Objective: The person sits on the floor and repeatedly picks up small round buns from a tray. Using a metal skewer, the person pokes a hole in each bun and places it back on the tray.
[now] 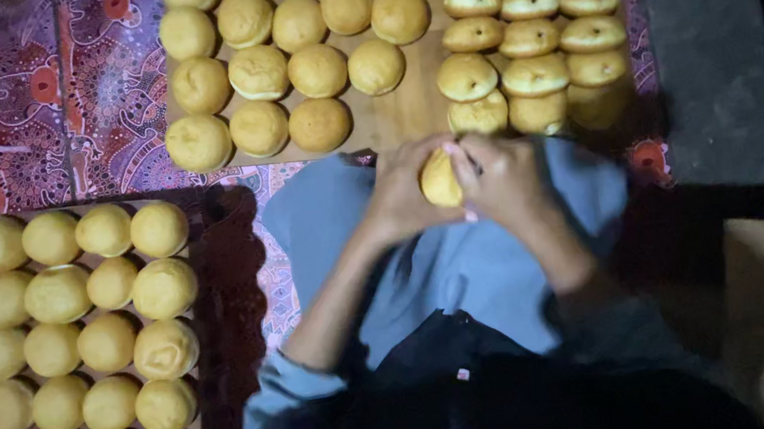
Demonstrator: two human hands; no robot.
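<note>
Mid-frame, left hand [397, 198] cups a round bun [440, 180] steady while right hand [507, 178] fingers pinch a thin tool into it, split buns [530, 28] stacked upper right on the board [407, 108].

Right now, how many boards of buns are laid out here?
2. One wooden board lies just beyond the held bun; a second board sits to the person's left, cut off by the frame. Others may be hidden.

The person wears a grey-blue top with long sleeves pushed up past the elbows, so both forearms are bare. A dark cloth, like an apron, covers the lap
</note>
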